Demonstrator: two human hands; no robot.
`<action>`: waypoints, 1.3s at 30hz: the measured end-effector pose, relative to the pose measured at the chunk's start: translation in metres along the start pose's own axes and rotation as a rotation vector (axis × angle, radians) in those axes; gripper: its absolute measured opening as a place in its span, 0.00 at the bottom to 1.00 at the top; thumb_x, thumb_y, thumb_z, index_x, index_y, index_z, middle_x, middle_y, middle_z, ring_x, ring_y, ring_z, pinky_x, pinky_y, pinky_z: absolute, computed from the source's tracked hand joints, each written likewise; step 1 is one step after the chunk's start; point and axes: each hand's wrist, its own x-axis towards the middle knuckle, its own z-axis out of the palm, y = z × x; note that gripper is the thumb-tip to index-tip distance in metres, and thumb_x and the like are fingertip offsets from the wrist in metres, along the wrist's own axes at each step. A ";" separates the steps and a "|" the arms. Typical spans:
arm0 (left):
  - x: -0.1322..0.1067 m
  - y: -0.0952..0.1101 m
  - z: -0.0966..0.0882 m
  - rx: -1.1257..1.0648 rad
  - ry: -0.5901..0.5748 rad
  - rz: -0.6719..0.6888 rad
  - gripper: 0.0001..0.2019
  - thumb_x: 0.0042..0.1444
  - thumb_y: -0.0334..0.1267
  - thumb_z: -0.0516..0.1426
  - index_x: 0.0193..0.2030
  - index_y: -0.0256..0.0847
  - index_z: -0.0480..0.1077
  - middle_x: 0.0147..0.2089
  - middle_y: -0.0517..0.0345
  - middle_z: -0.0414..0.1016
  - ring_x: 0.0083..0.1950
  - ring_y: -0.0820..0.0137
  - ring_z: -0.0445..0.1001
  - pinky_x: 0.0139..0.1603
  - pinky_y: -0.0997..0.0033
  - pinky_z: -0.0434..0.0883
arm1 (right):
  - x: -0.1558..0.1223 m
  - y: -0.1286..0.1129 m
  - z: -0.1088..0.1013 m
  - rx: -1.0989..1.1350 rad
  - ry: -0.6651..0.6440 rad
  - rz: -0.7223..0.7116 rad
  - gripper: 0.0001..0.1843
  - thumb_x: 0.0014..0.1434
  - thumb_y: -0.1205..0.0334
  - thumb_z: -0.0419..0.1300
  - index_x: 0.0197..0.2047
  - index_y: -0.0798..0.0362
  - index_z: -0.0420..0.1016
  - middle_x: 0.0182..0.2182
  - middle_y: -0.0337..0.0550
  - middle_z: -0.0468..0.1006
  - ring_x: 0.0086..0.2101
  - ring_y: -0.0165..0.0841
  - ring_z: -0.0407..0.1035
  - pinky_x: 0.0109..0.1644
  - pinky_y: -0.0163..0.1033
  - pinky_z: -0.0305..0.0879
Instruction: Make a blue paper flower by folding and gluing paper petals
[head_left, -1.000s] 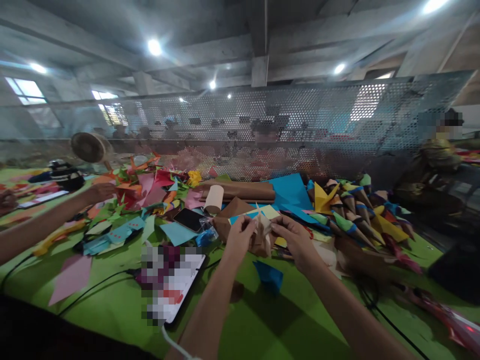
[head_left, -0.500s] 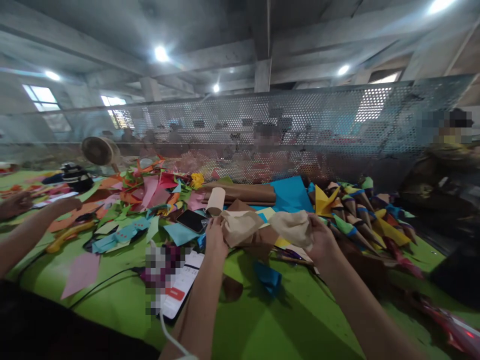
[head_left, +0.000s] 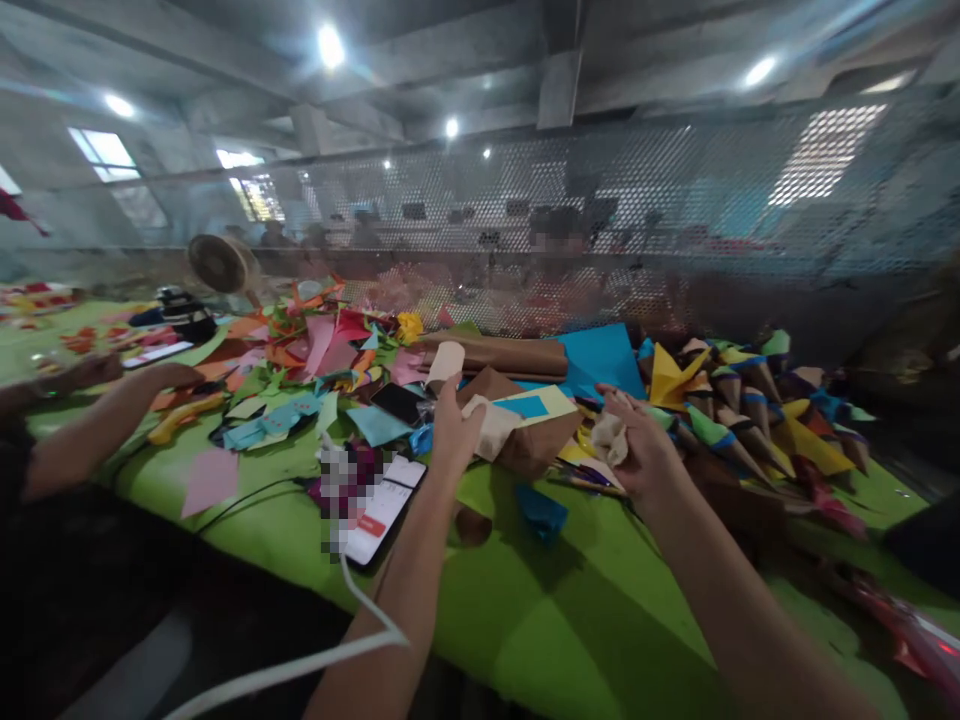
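Note:
Over the green table [head_left: 495, 610], my left hand [head_left: 454, 428] has its fingers closed on a soft cream piece of crumpled paper [head_left: 493, 428]. Another crumpled cream piece [head_left: 609, 440] is bunched in the closed fingers of my right hand [head_left: 643, 438]. Whether these pieces are paper or thin cloth is hard to tell. Between the hands lie brown paper [head_left: 534, 452] and a pale yellow sheet with a blue patch [head_left: 536, 404]. A cream roll [head_left: 445, 364] stands just beyond my left hand. Nearer me sits a folded blue paper piece [head_left: 541, 512].
A phone [head_left: 384, 508] with a white cable [head_left: 300, 665] lies left of my left forearm. Coloured paper scraps [head_left: 330, 350] pile up behind it, and several paper cones [head_left: 742, 410] lie at right. A co-worker's arm [head_left: 112, 415] reaches in from the left. A perforated screen [head_left: 480, 240] stands behind.
My hands have moved apart, and the cream pieces are now more bunched in the fingers. The yellow sheet between them shows more. The view has shifted, bringing in more of the co-worker's arms.

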 end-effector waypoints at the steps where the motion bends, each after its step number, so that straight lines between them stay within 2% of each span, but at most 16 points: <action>1: -0.006 0.007 -0.003 0.071 -0.053 0.068 0.27 0.45 0.28 0.63 0.54 0.43 0.70 0.59 0.50 0.71 0.65 0.58 0.65 0.65 0.60 0.61 | -0.001 0.000 0.001 0.004 0.010 0.017 0.18 0.45 0.51 0.71 0.37 0.46 0.72 0.23 0.32 0.72 0.24 0.30 0.71 0.25 0.34 0.68; 3: -0.021 0.022 -0.011 0.141 -0.207 0.123 0.23 0.50 0.30 0.62 0.55 0.43 0.71 0.57 0.49 0.74 0.62 0.58 0.69 0.63 0.59 0.63 | -0.003 0.000 0.004 0.022 0.027 0.060 0.18 0.46 0.50 0.70 0.37 0.47 0.73 0.21 0.31 0.71 0.22 0.29 0.70 0.22 0.32 0.65; 6: -0.050 0.040 -0.031 0.227 -0.457 0.085 0.20 0.55 0.37 0.61 0.56 0.48 0.72 0.57 0.52 0.75 0.60 0.58 0.71 0.57 0.62 0.69 | -0.004 -0.002 0.006 0.019 0.036 0.098 0.17 0.48 0.47 0.68 0.35 0.47 0.72 0.21 0.33 0.72 0.22 0.31 0.71 0.22 0.34 0.65; 7: -0.058 0.043 -0.039 0.273 -0.528 0.094 0.21 0.56 0.37 0.61 0.57 0.49 0.71 0.58 0.53 0.74 0.61 0.58 0.71 0.59 0.61 0.68 | -0.004 -0.002 0.006 0.012 0.028 0.115 0.17 0.49 0.45 0.66 0.34 0.47 0.72 0.21 0.35 0.73 0.23 0.33 0.72 0.23 0.36 0.67; 11: -0.080 0.045 -0.070 0.462 -0.678 0.155 0.23 0.54 0.30 0.59 0.57 0.49 0.72 0.58 0.53 0.75 0.61 0.56 0.71 0.64 0.56 0.65 | -0.010 0.002 0.008 -0.126 -0.089 0.219 0.22 0.55 0.37 0.53 0.30 0.48 0.72 0.21 0.40 0.76 0.24 0.38 0.74 0.25 0.41 0.69; 13: -0.084 0.043 -0.084 0.576 -0.703 0.156 0.26 0.52 0.25 0.55 0.57 0.49 0.73 0.59 0.54 0.75 0.62 0.57 0.69 0.65 0.54 0.63 | -0.020 0.009 0.008 -0.211 -0.136 0.247 0.20 0.56 0.42 0.53 0.31 0.49 0.74 0.22 0.41 0.77 0.24 0.37 0.73 0.26 0.40 0.69; 16: -0.090 0.038 -0.102 0.691 -0.801 0.167 0.33 0.47 0.20 0.50 0.59 0.48 0.72 0.62 0.56 0.72 0.67 0.59 0.65 0.69 0.54 0.59 | -0.040 0.023 0.004 -0.327 -0.183 0.251 0.11 0.49 0.56 0.59 0.35 0.51 0.76 0.25 0.41 0.79 0.25 0.36 0.73 0.28 0.40 0.69; 19: -0.097 0.031 -0.108 0.748 -0.898 0.196 0.36 0.45 0.20 0.50 0.62 0.49 0.68 0.66 0.58 0.68 0.69 0.60 0.61 0.71 0.55 0.54 | -0.059 0.028 -0.006 -0.489 -0.235 0.194 0.11 0.43 0.62 0.63 0.34 0.51 0.78 0.30 0.42 0.80 0.32 0.39 0.73 0.38 0.44 0.70; 22: -0.101 0.025 -0.101 0.755 -0.890 0.220 0.31 0.47 0.21 0.52 0.58 0.48 0.70 0.63 0.55 0.71 0.66 0.59 0.64 0.69 0.55 0.58 | -0.076 0.021 -0.018 -0.668 -0.296 0.067 0.09 0.44 0.63 0.66 0.33 0.49 0.81 0.37 0.45 0.80 0.44 0.45 0.70 0.52 0.51 0.64; 24: -0.100 0.024 -0.093 0.747 -0.857 0.206 0.26 0.49 0.22 0.53 0.53 0.47 0.72 0.58 0.54 0.75 0.61 0.57 0.68 0.64 0.55 0.63 | -0.090 0.012 -0.025 -0.951 -0.342 -0.115 0.10 0.50 0.62 0.65 0.37 0.45 0.82 0.46 0.47 0.78 0.51 0.49 0.65 0.56 0.55 0.58; 26: -0.098 0.025 -0.085 0.699 -0.829 0.177 0.21 0.52 0.25 0.55 0.51 0.48 0.73 0.53 0.54 0.77 0.57 0.56 0.71 0.60 0.56 0.66 | -0.105 0.007 -0.032 -1.303 -0.359 -0.291 0.13 0.57 0.59 0.62 0.46 0.40 0.81 0.52 0.50 0.75 0.53 0.52 0.64 0.54 0.57 0.58; 28: -0.095 0.028 -0.077 0.590 -0.798 0.147 0.18 0.55 0.30 0.57 0.52 0.49 0.72 0.52 0.53 0.77 0.54 0.56 0.73 0.57 0.58 0.68 | -0.118 0.006 -0.040 -1.488 -0.371 -0.315 0.17 0.62 0.56 0.59 0.53 0.38 0.78 0.50 0.51 0.73 0.46 0.50 0.68 0.47 0.53 0.64; 30: -0.091 0.031 -0.066 0.436 -0.793 0.119 0.17 0.57 0.34 0.58 0.54 0.49 0.70 0.53 0.53 0.76 0.55 0.58 0.73 0.56 0.61 0.68 | -0.125 0.007 -0.047 -1.460 -0.407 -0.249 0.18 0.64 0.59 0.54 0.54 0.40 0.77 0.45 0.50 0.74 0.39 0.43 0.72 0.41 0.46 0.67; 32: -0.087 0.035 -0.054 0.277 -0.830 0.086 0.16 0.60 0.38 0.56 0.55 0.48 0.68 0.55 0.52 0.74 0.55 0.60 0.72 0.57 0.63 0.68 | -0.123 0.005 -0.052 -1.337 -0.407 -0.216 0.16 0.63 0.63 0.52 0.48 0.45 0.79 0.41 0.47 0.75 0.37 0.40 0.73 0.39 0.43 0.68; 34: -0.083 0.038 -0.040 0.168 -0.887 0.048 0.14 0.63 0.41 0.54 0.54 0.45 0.66 0.53 0.52 0.74 0.53 0.63 0.72 0.56 0.65 0.68 | -0.114 -0.004 -0.050 -1.205 -0.342 -0.235 0.12 0.60 0.65 0.54 0.40 0.48 0.79 0.37 0.46 0.77 0.37 0.41 0.74 0.40 0.43 0.68; 39: -0.081 0.038 -0.009 0.120 -0.938 0.066 0.17 0.60 0.40 0.58 0.54 0.42 0.62 0.50 0.54 0.71 0.49 0.65 0.70 0.52 0.66 0.68 | -0.093 -0.040 -0.013 -0.906 -0.116 -0.342 0.06 0.56 0.64 0.60 0.37 0.50 0.78 0.34 0.43 0.80 0.35 0.38 0.74 0.39 0.41 0.69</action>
